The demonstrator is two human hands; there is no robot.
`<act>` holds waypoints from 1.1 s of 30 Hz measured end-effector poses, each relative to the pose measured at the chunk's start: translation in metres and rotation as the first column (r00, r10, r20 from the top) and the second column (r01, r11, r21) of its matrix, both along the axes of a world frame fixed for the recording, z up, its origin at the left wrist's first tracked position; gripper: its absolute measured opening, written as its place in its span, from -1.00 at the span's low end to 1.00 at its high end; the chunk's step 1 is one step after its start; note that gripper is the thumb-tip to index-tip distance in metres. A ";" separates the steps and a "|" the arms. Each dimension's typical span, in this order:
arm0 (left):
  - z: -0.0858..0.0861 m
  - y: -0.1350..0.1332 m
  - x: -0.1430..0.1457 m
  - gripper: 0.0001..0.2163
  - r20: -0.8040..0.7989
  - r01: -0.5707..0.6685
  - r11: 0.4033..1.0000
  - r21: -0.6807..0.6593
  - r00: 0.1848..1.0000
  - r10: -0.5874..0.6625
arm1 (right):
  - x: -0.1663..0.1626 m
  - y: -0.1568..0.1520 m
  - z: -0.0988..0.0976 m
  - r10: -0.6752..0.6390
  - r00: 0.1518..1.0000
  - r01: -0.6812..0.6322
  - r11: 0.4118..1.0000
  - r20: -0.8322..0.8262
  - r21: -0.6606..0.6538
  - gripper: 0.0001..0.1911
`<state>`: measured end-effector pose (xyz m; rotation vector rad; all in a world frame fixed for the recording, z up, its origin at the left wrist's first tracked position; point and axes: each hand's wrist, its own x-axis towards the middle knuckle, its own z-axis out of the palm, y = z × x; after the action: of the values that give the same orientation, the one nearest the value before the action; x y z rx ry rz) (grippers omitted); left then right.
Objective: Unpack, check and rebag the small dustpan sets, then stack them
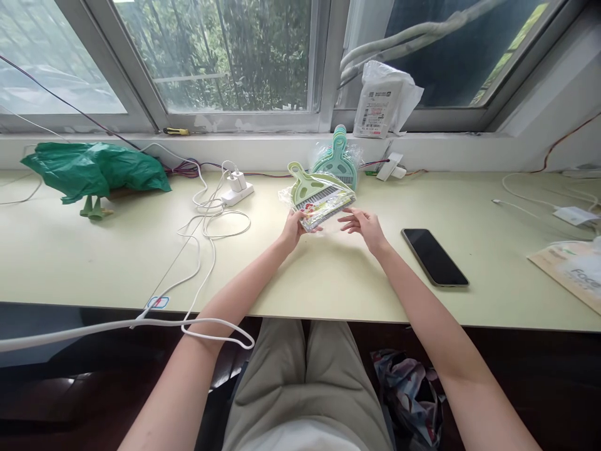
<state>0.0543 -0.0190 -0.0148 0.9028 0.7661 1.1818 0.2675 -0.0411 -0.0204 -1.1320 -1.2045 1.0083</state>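
Note:
A light-green mini dustpan [314,182] with a grey-bristled brush sits in clear plastic wrap, tilted above the table. My left hand [292,229] grips its lower left corner, with the thumb on top and fingers underneath. My right hand [369,227] is at the lower right edge with its fingers apart; whether the fingertips touch the wrap I cannot tell. Just behind stands a stack of teal dustpans [339,156], also in clear plastic, near the wall.
A black phone [435,257] lies to the right. White cables [206,232] run from a power strip [237,193] over the front table edge on the left. A green plastic bag [101,169] lies far left, and a white package [382,103] stands on the windowsill. Tissue packaging [575,269] is far right.

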 end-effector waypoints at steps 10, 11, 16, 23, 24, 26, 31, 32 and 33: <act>-0.003 0.018 -0.023 -0.62 -0.027 0.027 0.982 -0.185 0.999 -0.033 | 0.012 0.001 0.000 -0.422 0.714 0.060 0.832 0.559 0.552 -0.51; -0.004 0.017 -0.022 -0.61 -0.054 0.040 0.982 -0.185 0.997 -0.051 | 0.013 0.002 0.000 -0.381 0.741 0.036 0.845 0.554 0.534 -0.62; -0.004 0.016 -0.022 -0.62 -0.118 0.170 0.971 -0.166 0.975 -0.191 | 0.016 0.006 -0.006 -0.231 0.859 -0.015 0.881 0.458 0.472 -0.85; 0.001 0.015 -0.028 -0.70 -0.143 0.343 0.929 -0.137 0.922 -0.361 | 0.015 0.006 -0.008 -0.326 0.826 0.083 0.877 0.459 0.474 -0.79; 0.001 0.015 -0.029 -0.70 -0.153 0.380 0.917 -0.122 0.905 -0.396 | 0.015 0.006 -0.008 -0.345 0.813 0.095 0.873 0.469 0.478 -0.78; 0.001 0.014 -0.030 -0.70 -0.186 0.433 0.897 -0.089 0.878 -0.442 | 0.016 0.007 -0.007 -0.372 0.789 0.107 0.867 0.489 0.486 -0.76; 0.005 0.010 -0.031 -0.61 -0.247 0.506 0.862 -0.023 0.833 -0.496 | 0.012 0.008 -0.009 -0.440 0.743 0.154 0.846 0.504 0.511 -0.79; 0.006 0.009 -0.031 -0.59 -0.253 0.510 0.860 -0.017 0.830 -0.497 | 0.011 0.008 -0.010 -0.460 0.737 0.169 0.835 0.495 0.524 -0.80; 0.008 0.008 -0.031 -0.58 -0.257 0.510 0.860 -0.010 0.830 -0.496 | 0.010 0.007 -0.010 -0.483 0.731 0.186 0.821 0.483 0.539 -0.81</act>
<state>0.0233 -0.0109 -0.0073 1.2323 0.6370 0.6280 0.2773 -0.0336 -0.0307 -1.2639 -1.5492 0.0201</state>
